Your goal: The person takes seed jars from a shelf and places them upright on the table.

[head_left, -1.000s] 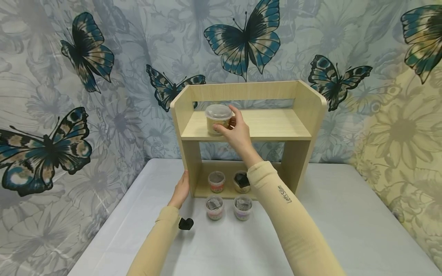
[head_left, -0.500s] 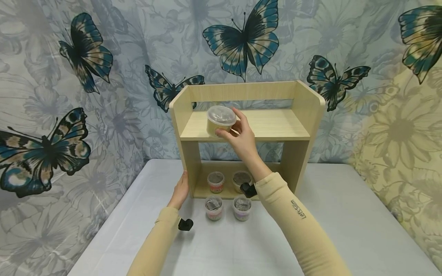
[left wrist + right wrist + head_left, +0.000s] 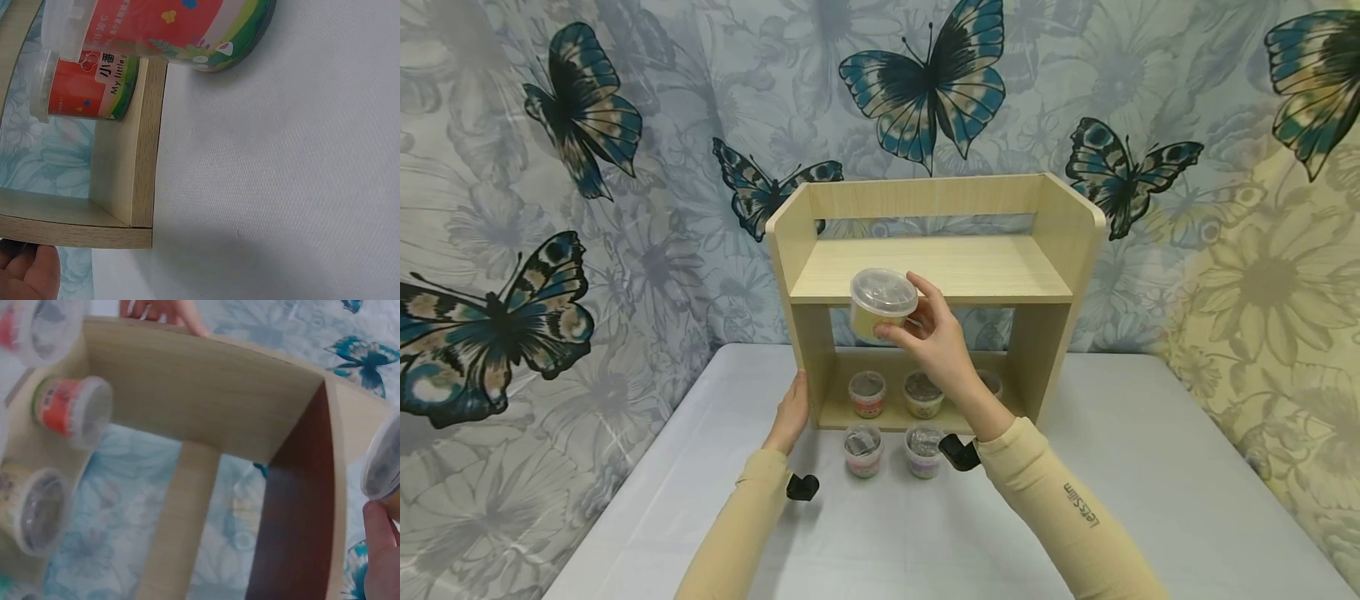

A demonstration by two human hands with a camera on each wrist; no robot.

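Observation:
My right hand (image 3: 936,343) grips a round plastic tub (image 3: 883,293) with a clear lid and yellow lower part. It holds the tub slightly tilted in front of the upper board of a small wooden shelf (image 3: 985,267). In the right wrist view, part of this hand (image 3: 382,559) shows under the tub's lid. My left hand (image 3: 790,415) rests against the outside of the shelf's left side panel, fingers extended. The left wrist view shows the fingers (image 3: 39,272) beside that panel.
On the lower board stand a red-labelled tub (image 3: 868,394), a pale yellow tub (image 3: 922,394) and another tub (image 3: 990,382) partly behind my right wrist. Two more tubs, one pinkish (image 3: 862,451) and one purple-labelled (image 3: 922,451), stand on the white tablecloth (image 3: 1112,467) before the shelf.
My right hand has drawn the tub down and toward me, from above the upper board to in front of its edge. The left hand has stayed at the side panel.

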